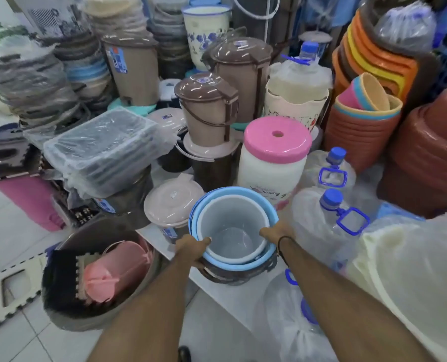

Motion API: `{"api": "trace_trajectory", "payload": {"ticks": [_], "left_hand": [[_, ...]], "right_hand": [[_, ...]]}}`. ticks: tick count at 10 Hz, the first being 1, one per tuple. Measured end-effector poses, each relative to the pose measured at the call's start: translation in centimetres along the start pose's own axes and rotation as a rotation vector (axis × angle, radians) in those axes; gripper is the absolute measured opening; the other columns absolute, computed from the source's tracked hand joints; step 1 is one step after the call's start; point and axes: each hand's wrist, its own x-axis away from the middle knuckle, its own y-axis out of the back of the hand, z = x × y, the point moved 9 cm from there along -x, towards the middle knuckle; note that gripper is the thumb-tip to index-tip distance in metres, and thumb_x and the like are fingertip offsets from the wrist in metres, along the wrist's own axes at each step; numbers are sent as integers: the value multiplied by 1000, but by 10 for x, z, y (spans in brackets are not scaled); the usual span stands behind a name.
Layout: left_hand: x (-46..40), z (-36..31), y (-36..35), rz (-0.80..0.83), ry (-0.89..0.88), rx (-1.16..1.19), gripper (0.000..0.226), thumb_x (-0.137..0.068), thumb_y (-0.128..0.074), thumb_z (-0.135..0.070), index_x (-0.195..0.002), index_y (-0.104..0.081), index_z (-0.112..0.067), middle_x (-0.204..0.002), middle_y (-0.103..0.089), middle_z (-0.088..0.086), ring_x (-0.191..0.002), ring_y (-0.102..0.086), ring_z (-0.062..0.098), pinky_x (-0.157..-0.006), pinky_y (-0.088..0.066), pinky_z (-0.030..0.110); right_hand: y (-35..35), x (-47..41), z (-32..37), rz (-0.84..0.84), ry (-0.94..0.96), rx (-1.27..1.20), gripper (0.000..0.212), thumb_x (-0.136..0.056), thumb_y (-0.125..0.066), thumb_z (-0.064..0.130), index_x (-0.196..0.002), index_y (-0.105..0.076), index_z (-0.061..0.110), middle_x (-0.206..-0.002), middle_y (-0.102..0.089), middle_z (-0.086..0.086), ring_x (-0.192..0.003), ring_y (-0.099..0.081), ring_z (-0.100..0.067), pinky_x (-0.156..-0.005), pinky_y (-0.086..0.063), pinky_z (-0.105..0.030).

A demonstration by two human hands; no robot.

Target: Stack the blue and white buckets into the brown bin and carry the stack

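A white bucket [231,223] sits nested inside a blue bucket [198,205], and both sit inside a brown bin [239,274] whose dark patterned rim shows below them. The stack is tilted toward me at the centre of the view. My left hand [192,250] grips the stack's left rim, thumb over the white bucket's edge. My right hand [275,232] grips the right rim; a dark band circles that wrist. The bin's lower body is hidden by the buckets and my arms.
Shop goods crowd all around: a pink-lidded white jar [274,160], brown lidded bins [208,111], a lidded beige bucket [172,205], clear water jugs with blue caps [329,212], stacked terracotta basins [426,152], and a grey tub holding a pink bucket [104,273]. White floor tiles lie at lower left.
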Motion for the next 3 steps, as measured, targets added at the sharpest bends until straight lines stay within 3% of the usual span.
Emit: {"api": "trace_trajectory", "payload": {"ticks": [1, 2, 3], "left_hand": [[12, -11, 3, -37, -19, -21, 69, -69, -76, -54, -111, -63, -2, -107, -71, 19, -84, -74, 36, -63, -64, 42], [14, -48, 8, -68, -117, -373, 78, -80, -63, -63, -128, -54, -2, -127, -61, 19, -110, -64, 37, -89, -57, 45], [22, -91, 31, -233, -247, -505, 81, -88, -53, -63, -139, -43, -1, -141, -50, 19, -125, -52, 37, -101, -46, 46]], "right_hand": [[-9, -11, -14, 30, -26, 65, 51, -70, -72, 28, -115, -61, 6, -113, -68, -16, -100, -65, -33, -81, -55, -38], [6, -12, -5, -20, -33, 167, 61, -69, -70, 45, -118, -57, 10, -115, -67, -12, -103, -63, -33, -85, -54, -40], [41, -2, 31, -196, 59, 244, 75, -68, -64, 58, -126, -50, 12, -121, -62, -12, -111, -58, -33, -92, -49, -45]]}}
